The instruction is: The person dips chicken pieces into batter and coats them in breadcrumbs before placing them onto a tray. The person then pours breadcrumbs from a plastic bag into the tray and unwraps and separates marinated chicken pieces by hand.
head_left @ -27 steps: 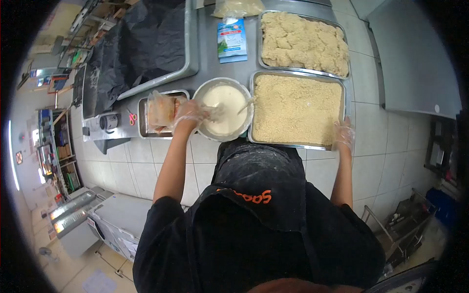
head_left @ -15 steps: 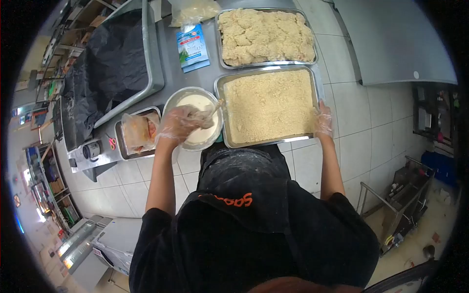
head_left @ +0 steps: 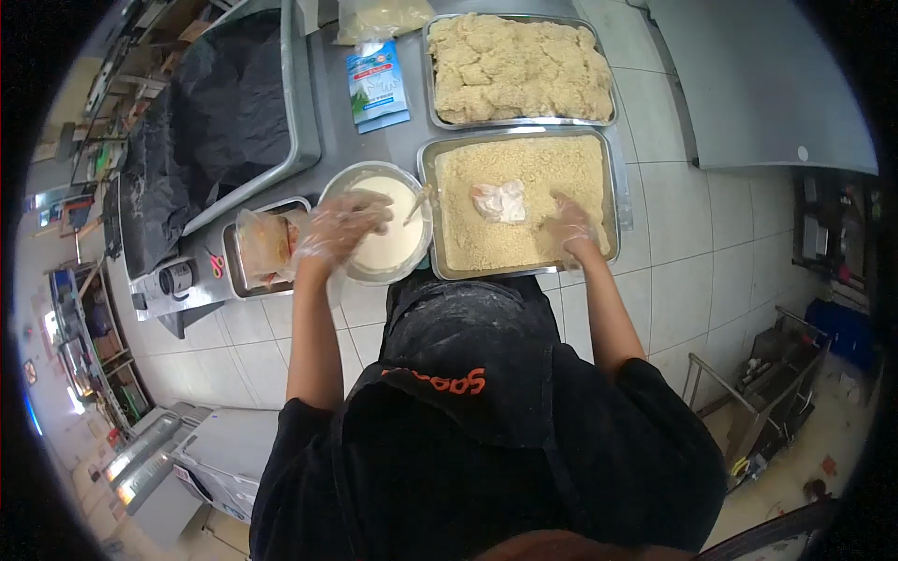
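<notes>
A batter-coated piece of meat (head_left: 500,201) lies on the crumbs in the near metal tray (head_left: 426,206). My right hand (head_left: 569,229), in a clear plastic glove, is just right of it, fingers apart and touching the breadcrumbs (head_left: 505,159). Over the left side of a bowl (head_left: 329,187) of creamy white batter (head_left: 388,248) is my left hand (head_left: 346,224), also gloved. Its fingers reach across the batter, with nothing seen in them. A utensil handle (head_left: 417,204) leans on the bowl's right rim.
Behind the crumb tray stands another tray (head_left: 613,117) heaped with crumb-coated pieces (head_left: 519,65). A blue and white packet (head_left: 377,86) lies to its left. Further left are a small tray (head_left: 229,266) with bagged meat (head_left: 262,245), red scissors (head_left: 216,266) and a black-lined bin (head_left: 304,122).
The coated piece of meat now lies in the crumb tray. My right hand has moved from the tray's right edge into the crumbs. My left hand has shifted slightly left, still over the bowl.
</notes>
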Available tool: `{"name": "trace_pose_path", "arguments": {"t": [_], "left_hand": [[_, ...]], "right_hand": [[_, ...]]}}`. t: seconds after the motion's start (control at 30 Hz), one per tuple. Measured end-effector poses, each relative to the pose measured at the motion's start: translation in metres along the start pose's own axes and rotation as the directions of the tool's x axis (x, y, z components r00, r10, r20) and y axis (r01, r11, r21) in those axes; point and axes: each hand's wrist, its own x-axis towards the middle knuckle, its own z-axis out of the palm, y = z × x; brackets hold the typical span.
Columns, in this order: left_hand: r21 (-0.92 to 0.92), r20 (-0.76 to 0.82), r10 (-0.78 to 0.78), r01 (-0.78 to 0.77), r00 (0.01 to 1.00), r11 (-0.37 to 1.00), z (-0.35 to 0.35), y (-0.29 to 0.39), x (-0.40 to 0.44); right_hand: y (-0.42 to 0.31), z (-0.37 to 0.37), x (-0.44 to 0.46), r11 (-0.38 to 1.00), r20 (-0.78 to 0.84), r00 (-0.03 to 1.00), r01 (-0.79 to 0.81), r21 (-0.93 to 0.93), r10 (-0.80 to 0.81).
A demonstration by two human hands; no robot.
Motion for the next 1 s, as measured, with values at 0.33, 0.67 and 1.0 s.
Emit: {"name": "trace_pose_path", "arguments": {"t": [0.33, 0.67, 1.0], "left_hand": [[0.326, -0.476, -0.373, 0.554, 0.797, 0.766, -0.049, -0.070, -0.059], [0.388, -0.505, -0.480, 0.686, 0.717, 0.616, -0.016, -0.158, -0.041], [0.617, -0.161, -0.460, 0.453, 0.873, 0.644, -0.004, -0.165, -0.002]], "right_hand": [[-0.006, -0.026, 0.069, 0.638, -0.005, 0.799, 0.477, -0.604, -0.602], [-0.078, -0.029, 0.027, 0.876, 0.435, 0.829, 0.454, -0.159, -0.351], [-0.110, 0.043, 0.009, 0.601, 0.399, 0.825, 0.564, -0.566, -0.399]]}}
